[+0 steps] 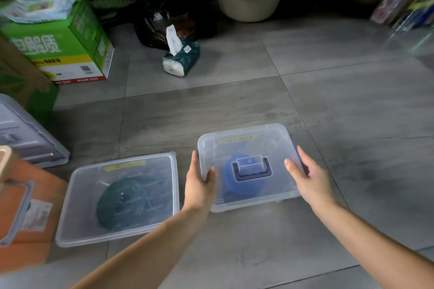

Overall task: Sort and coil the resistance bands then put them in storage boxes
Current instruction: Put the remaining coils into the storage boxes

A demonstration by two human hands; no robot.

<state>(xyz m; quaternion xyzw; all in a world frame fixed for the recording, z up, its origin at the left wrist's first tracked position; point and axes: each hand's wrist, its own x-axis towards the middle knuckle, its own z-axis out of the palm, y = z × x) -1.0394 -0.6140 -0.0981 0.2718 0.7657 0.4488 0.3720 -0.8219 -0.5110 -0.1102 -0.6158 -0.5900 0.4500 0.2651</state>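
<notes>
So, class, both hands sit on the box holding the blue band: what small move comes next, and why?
Probably lift the right box aside: left hand and right hand grip its opposite sides, its lid is on, the blue band coiled inside.

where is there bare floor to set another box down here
Widest bare tiles: right of the blue-band box, toward the bottles. Also open between the tissue pack and both boxes. Crowded: the left edge, with green carton, grey bin and orange box; the gap beside the green-band box holds the left hand.
</notes>
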